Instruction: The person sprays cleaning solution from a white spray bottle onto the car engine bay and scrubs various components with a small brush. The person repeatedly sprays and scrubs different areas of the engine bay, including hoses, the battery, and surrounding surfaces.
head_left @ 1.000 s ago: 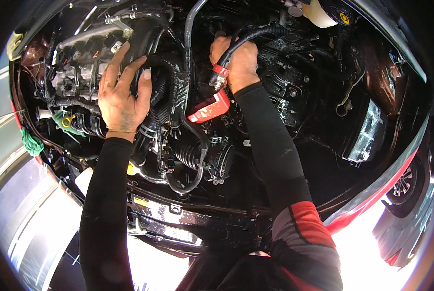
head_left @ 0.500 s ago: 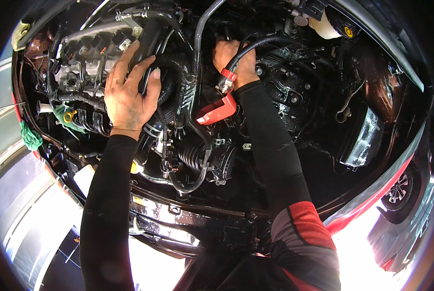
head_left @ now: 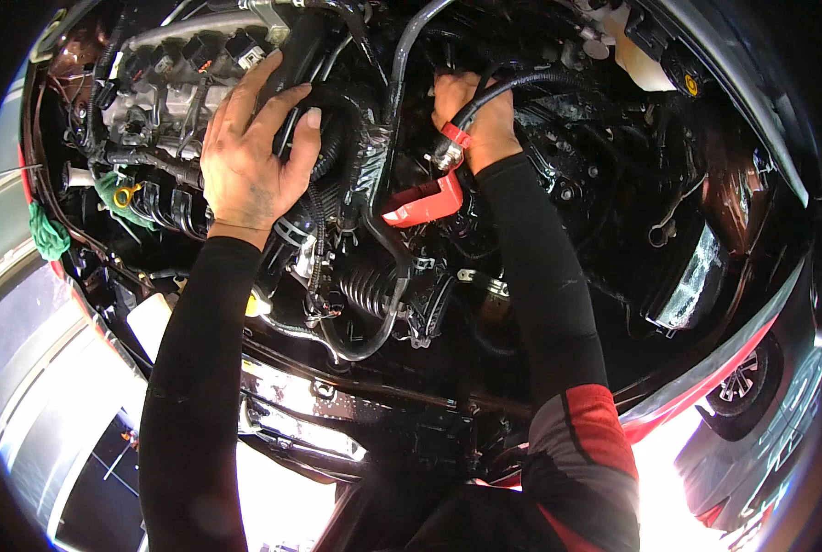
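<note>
My left hand (head_left: 255,161) rests with fingers apart on the engine, against a thick black pipe (head_left: 296,69) beside the grey engine block (head_left: 176,101). My right hand (head_left: 480,110) reaches deep into the bay, its fingers curled behind a black corrugated hose (head_left: 540,75). Their tips are hidden in shadow, so what they grip does not show. Close to the right wrist hang a red-banded cable clamp (head_left: 452,147) and an open red plastic cover (head_left: 427,202). A long bent black hose (head_left: 399,101) runs between my hands.
Below the hands lies a ribbed black intake duct (head_left: 365,290). A yellow dipstick ring (head_left: 128,195) and green cloth (head_left: 48,232) are at the left. A white reservoir with a dark cap (head_left: 641,64) stands at the far right. The car's front crossmember (head_left: 374,405) lies nearest me.
The whole view has shifted a little, with the engine bay now slightly farther right. Both hands keep nearly the same places on the engine, and their grip looks unchanged.
</note>
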Available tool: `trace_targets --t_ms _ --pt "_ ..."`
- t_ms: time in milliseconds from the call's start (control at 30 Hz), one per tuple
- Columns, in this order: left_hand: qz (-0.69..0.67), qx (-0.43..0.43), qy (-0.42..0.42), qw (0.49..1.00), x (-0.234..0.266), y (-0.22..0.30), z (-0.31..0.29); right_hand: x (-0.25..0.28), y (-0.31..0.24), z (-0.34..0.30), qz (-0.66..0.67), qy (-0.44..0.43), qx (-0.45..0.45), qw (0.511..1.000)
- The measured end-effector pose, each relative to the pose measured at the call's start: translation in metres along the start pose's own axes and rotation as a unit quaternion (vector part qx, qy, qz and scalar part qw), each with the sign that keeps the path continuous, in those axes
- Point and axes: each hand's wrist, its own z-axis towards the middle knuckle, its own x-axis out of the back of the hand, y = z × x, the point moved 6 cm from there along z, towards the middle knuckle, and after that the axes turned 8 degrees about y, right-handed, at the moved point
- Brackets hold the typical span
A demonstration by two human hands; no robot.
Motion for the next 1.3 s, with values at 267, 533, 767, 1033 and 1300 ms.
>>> trace_targets --t_ms 267,533,767,1033,1300 --pt "-0.002 0.003 -0.008 1.0 0.0 0.0 0.001 0.017 -0.002 -0.006 0.024 0.038 0.012 0.999" --pt "0.0 0.007 -0.031 1.0 -0.001 -0.003 -0.001 0.011 -0.003 -0.013 0.064 0.092 0.008 0.994" --pt "-0.007 0.026 -0.043 0.999 -0.001 -0.002 0.0 -0.004 -0.021 -0.022 0.123 0.085 0.107 0.983" --pt "0.0 0.017 -0.042 0.999 0.0 0.0 0.001 -0.025 -0.026 -0.037 0.255 0.193 0.123 0.94" --pt "-0.005 0.022 -0.044 0.999 -0.001 -0.001 -0.001 0.022 -0.002 -0.036 0.305 0.305 0.054 0.9"
